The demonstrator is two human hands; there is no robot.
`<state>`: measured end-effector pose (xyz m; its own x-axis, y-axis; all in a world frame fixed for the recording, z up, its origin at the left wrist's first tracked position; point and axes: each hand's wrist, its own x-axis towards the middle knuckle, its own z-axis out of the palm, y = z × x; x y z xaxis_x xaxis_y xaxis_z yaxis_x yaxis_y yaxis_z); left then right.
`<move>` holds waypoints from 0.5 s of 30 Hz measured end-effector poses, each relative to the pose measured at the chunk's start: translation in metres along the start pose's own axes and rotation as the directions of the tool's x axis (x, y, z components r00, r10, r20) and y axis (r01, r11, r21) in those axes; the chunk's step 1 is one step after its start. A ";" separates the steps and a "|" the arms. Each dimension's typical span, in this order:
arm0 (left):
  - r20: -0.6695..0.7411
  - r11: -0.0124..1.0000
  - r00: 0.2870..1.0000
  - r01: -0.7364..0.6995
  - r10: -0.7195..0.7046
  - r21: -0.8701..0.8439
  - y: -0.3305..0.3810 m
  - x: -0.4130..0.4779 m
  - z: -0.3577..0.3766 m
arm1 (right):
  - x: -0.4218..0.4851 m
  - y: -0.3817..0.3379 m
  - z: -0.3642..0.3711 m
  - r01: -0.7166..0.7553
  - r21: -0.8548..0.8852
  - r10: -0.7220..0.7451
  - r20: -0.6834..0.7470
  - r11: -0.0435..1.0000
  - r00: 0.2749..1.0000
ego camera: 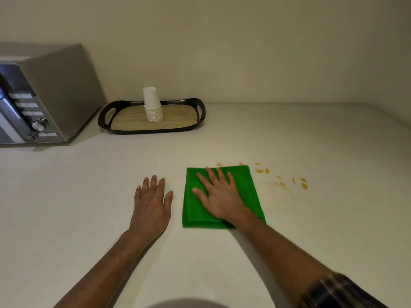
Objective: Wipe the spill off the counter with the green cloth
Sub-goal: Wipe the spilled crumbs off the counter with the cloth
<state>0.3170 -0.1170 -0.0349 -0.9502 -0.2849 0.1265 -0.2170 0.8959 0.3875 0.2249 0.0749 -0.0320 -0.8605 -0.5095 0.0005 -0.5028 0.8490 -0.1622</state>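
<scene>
A folded green cloth (249, 187) lies flat on the pale counter (66, 207). My right hand (219, 196) presses down on top of it with fingers spread and palm flat. Orange drops and faint smears of the spill (282, 177) dot the counter just right of the cloth and past its far right corner. My left hand (151, 203) rests flat on the bare counter a little left of the cloth, fingers apart, holding nothing.
A black-rimmed tray (106, 117) with a wooden floor stands at the back by the wall, carrying a stack of white paper cups (152, 105). A grey microwave (44, 94) sits at the far left. The wall runs along the counter's back.
</scene>
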 end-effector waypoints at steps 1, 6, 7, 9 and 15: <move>0.010 1.000 1.000 -0.012 0.012 0.001 0.000 0.003 0.002 | 0.013 0.009 -0.002 -0.042 -0.003 0.042 0.012 0.999 0.999; 0.063 0.998 0.997 -0.050 0.047 0.036 0.002 0.014 0.010 | 0.000 0.054 -0.005 -0.280 -0.019 0.279 -0.028 0.960 0.960; 0.066 0.998 0.996 -0.055 0.052 0.039 0.002 0.014 0.010 | -0.015 0.056 -0.004 -0.293 -0.025 0.291 -0.052 0.956 0.955; 0.056 0.997 0.997 -0.064 0.061 0.037 0.002 0.014 0.011 | -0.046 0.047 0.002 -0.244 -0.038 0.240 -0.091 0.969 0.966; 0.038 0.997 0.997 -0.067 0.065 0.050 0.005 0.017 0.014 | -0.033 -0.003 0.018 -0.034 0.047 0.038 -0.096 0.998 0.995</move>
<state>0.2972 -0.1129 -0.0438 -0.9700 -0.2130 0.1170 -0.1639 0.9288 0.3325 0.2563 0.0863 -0.0494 -0.8830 -0.4608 0.0891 -0.4689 0.8583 -0.2082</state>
